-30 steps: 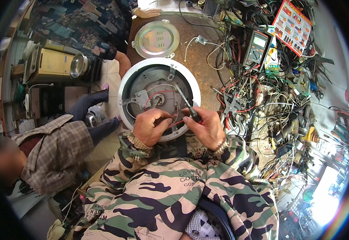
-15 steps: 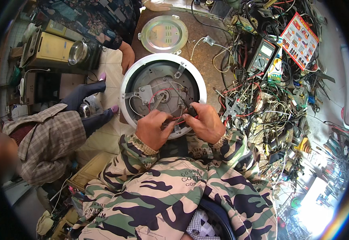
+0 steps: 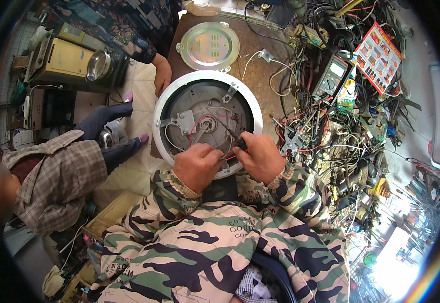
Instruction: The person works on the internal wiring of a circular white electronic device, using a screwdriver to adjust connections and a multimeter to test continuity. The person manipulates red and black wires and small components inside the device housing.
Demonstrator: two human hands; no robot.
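Note:
A round appliance base (image 3: 256, 121) with a white rim lies open before me, its grey inside holding brackets and wires. My right hand (image 3: 261, 157) is closed around a slim black probe (image 3: 238, 140), whose thin tip points up and left into the base. My left hand (image 3: 198, 164) is over the near left rim with its fingers pinched together; what they hold is hidden. Between my hands runs a short red lead (image 3: 230, 157), and I cannot tell which hand grips it. A red wire (image 3: 191, 132) curves around the round centre fitting (image 3: 208, 125).
A round metal cover (image 3: 210, 46) lies on the brown table (image 3: 260, 38) beyond the base. To the right are a multimeter (image 3: 332, 76), a printed sheet (image 3: 380, 58) and heaped cables (image 3: 331, 151). Another person's hand (image 3: 163, 76) rests by the table's left edge; a seated person (image 3: 63, 177) is left.
The base and cover sit slightly lower and farther right in the picture. My left fingers have drawn back a little and closed more tightly. My right hand still holds the probe.

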